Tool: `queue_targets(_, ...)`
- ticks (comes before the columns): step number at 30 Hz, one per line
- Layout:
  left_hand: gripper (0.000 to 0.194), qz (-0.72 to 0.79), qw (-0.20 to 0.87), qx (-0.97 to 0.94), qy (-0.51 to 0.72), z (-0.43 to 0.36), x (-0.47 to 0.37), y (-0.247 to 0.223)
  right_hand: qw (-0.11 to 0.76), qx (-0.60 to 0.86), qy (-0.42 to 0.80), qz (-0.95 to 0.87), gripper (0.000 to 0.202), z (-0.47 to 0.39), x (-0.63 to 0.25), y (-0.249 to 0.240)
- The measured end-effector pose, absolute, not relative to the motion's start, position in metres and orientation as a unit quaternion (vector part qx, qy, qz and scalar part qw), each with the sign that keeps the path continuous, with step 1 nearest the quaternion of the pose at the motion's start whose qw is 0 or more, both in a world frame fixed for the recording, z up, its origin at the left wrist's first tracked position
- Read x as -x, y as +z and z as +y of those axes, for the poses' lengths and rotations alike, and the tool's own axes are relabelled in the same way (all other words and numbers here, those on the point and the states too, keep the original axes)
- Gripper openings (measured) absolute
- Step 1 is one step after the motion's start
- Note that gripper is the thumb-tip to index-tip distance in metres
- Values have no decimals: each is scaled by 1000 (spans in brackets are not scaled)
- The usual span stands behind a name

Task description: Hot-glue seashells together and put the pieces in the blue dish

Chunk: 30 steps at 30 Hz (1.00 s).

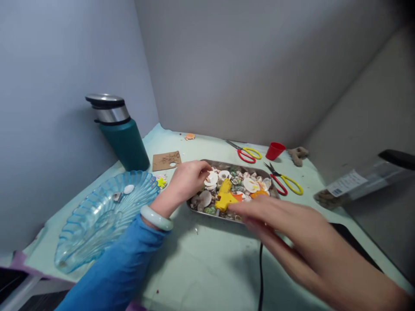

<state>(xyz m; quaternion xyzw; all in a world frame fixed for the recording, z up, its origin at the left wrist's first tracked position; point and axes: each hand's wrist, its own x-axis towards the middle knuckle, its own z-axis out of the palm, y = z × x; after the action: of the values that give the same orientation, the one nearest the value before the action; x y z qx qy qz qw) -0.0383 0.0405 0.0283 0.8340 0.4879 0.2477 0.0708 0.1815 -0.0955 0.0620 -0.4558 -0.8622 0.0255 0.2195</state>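
Ribbed, clear-blue dish (81, 229), a white oval piece (129, 189) held in it; smooth teal bottle (125, 144) behind. Left hand (189, 178) curled at the left end of a metal tray (202, 213); whether anything is gripped cannot be told. Tray filled with rounded, ridged shells (250, 185), yellow glue gun (225, 196) laid on top. Right hand (298, 226) blurred, fingers straight, nothing seen grasped, beside the gun. Clear jar (369, 181) at right. Pale-green cloth (207, 268) spread below; grey walls (246, 69) behind.
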Motion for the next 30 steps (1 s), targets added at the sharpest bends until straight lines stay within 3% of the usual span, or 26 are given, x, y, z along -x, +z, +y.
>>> queue_targets(2,25,486,2,-859,161,49,33,27,130,540,-11,-831,24,-75,-178,56)
queue_targets(5,28,460,-17,-881,106,59,23,23,33,607,-21,-793,27,-52,-176,36)
queue_targets(13,19,421,-30,-905,55,68,10,20,76,612,101,-780,31,-47,-175,20)
queue_targets(16,21,430,-17,-900,74,71,14,19,159,585,150,-781,32,-44,-188,22)
queue_targets(23,22,446,82,-882,124,68,22,28,523,551,386,-523,49,-35,-224,22)
queue_targets(26,20,415,131,-892,126,61,14,33,585,492,461,-451,50,-33,-221,16)
queue_targets(30,16,376,150,-907,118,55,-2,32,592,483,465,-448,48,-32,-216,8)
